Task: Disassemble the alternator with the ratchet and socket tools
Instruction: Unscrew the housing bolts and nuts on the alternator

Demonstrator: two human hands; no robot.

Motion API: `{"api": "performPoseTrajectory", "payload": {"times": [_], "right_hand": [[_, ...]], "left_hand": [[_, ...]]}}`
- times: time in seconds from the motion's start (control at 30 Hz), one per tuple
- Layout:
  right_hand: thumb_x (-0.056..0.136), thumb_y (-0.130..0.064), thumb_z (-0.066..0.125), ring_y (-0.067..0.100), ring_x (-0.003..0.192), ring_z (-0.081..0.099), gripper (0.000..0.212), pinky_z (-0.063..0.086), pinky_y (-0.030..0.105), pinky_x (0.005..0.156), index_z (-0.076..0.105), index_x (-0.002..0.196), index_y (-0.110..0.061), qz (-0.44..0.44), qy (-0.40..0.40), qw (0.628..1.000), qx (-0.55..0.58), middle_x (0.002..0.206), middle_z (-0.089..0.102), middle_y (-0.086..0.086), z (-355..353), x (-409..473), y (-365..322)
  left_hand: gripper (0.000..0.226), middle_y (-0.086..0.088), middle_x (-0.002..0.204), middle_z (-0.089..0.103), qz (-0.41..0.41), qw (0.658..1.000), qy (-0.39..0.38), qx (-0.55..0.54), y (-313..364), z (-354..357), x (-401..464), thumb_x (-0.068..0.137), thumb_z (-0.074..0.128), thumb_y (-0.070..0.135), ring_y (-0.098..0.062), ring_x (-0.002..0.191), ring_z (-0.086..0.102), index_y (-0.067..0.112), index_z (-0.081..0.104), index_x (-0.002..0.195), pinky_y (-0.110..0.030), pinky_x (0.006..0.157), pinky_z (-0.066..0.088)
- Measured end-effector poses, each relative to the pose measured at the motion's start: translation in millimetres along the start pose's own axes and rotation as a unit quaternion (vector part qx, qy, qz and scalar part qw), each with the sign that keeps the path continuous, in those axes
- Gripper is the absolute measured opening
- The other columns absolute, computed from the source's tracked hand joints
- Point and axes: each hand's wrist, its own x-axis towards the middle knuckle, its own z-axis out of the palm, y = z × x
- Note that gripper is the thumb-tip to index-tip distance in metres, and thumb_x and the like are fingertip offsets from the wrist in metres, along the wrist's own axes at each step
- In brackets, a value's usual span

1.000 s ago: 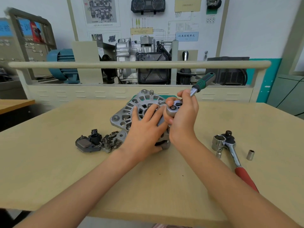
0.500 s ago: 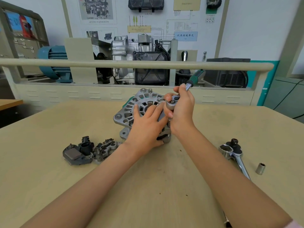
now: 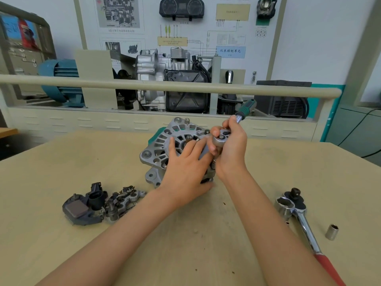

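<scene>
Two hands on tan desk (image 3: 61,234): left hand (image 3: 186,172) flat on alternator (image 3: 165,145), right hand (image 3: 231,149) gripping green-handled ratchet (image 3: 223,139); wall charts behind.

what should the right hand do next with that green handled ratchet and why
Probably swing the green-handled ratchet through a short turn on the fastener. The right hand already grips its head, which sits at the right edge of the alternator, while the left hand presses flat on the housing to brace it. The fastener itself is hidden under the head.
</scene>
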Motion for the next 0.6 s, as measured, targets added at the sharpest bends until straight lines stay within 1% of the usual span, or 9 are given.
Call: {"api": "performPoseTrajectory", "payload": {"times": [0.1,0.13,0.23,0.3,0.33,0.4,0.47,0.53,0.6], "right_hand": [[0.102,-0.025,0.03,0.018,0.037,0.046,0.033,0.031,0.019,0.035,0.036,0.073,-0.012,-0.021,0.011,1.0,-0.008,0.044,0.05,0.002,-1,0,0],[0.103,-0.024,0.03,0.019,0.04,0.049,0.033,0.033,0.02,0.036,0.036,0.073,-0.011,-0.029,0.013,0.999,-0.008,0.044,0.051,0.003,-2,-1,0],[0.102,-0.02,0.03,0.017,0.043,0.053,0.032,0.041,0.021,0.04,0.038,0.072,-0.01,-0.056,0.024,0.998,-0.004,0.046,0.053,0.002,-3,-3,1],[0.102,-0.018,0.029,0.016,0.045,0.054,0.03,0.045,0.023,0.046,0.04,0.075,-0.011,-0.073,0.031,0.997,-0.011,0.046,0.053,0.0,-2,-6,1],[0.102,-0.018,0.029,0.016,0.045,0.054,0.028,0.046,0.024,0.047,0.041,0.078,-0.011,-0.078,0.031,0.996,-0.012,0.046,0.053,-0.001,-2,-8,2],[0.103,-0.018,0.028,0.015,0.046,0.057,0.026,0.047,0.022,0.048,0.045,0.085,-0.011,-0.077,0.03,0.997,-0.008,0.047,0.054,-0.003,-2,-10,1],[0.103,-0.016,0.029,0.013,0.046,0.058,0.026,0.046,0.02,0.046,0.049,0.088,-0.011,-0.064,0.031,0.997,0.013,0.048,0.056,-0.003,0,-10,-1],[0.103,-0.014,0.03,0.012,0.044,0.056,0.026,0.044,0.018,0.044,0.051,0.089,-0.01,-0.047,0.036,0.997,0.042,0.047,0.055,-0.003,3,-9,-3],[0.102,-0.014,0.031,0.01,0.039,0.05,0.026,0.043,0.018,0.043,0.052,0.088,-0.01,-0.036,0.052,0.997,0.037,0.044,0.049,-0.006,6,-7,-4]], "left_hand": [[0.05,0.008,0.13,0.053,-0.029,0.992,0.045,-0.114,6,-7,-2,0.083,0.039,0.05,-0.019,0.13,0.037,0.021,0.06,0.117,-0.063,0.109,0.001],[0.044,0.012,0.129,0.054,-0.037,0.988,0.055,-0.142,6,-8,-3,0.086,0.04,0.048,-0.016,0.132,0.034,0.023,0.062,0.115,-0.06,0.11,-0.002],[0.025,0.018,0.127,0.055,-0.052,0.976,0.074,-0.197,6,-8,-2,0.09,0.052,0.036,-0.009,0.137,0.027,0.027,0.066,0.108,-0.053,0.112,-0.008],[0.02,0.02,0.121,0.059,-0.065,0.966,0.082,-0.235,5,-8,-1,0.091,0.053,0.032,-0.006,0.135,0.029,0.027,0.068,0.103,-0.047,0.111,-0.013],[0.018,0.02,0.116,0.062,-0.073,0.96,0.088,-0.254,5,-8,-1,0.091,0.055,0.03,-0.005,0.133,0.033,0.026,0.07,0.1,-0.045,0.111,-0.013],[0.015,0.017,0.105,0.068,-0.084,0.953,0.103,-0.274,6,-8,-2,0.089,0.06,0.027,-0.006,0.124,0.045,0.024,0.072,0.097,-0.045,0.112,-0.01],[0.015,0.011,0.103,0.07,-0.097,0.948,0.111,-0.283,7,-8,-2,0.086,0.063,0.025,-0.007,0.113,0.054,0.022,0.073,0.097,-0.046,0.114,-0.006],[0.015,0.008,0.1,0.071,-0.104,0.942,0.117,-0.296,7,-9,-1,0.084,0.066,0.023,-0.008,0.104,0.059,0.021,0.074,0.097,-0.046,0.115,-0.002],[0.015,0.008,0.095,0.071,-0.101,0.938,0.128,-0.306,8,-9,-1,0.083,0.066,0.024,-0.007,0.099,0.06,0.02,0.074,0.095,-0.042,0.114,0.002]]}}
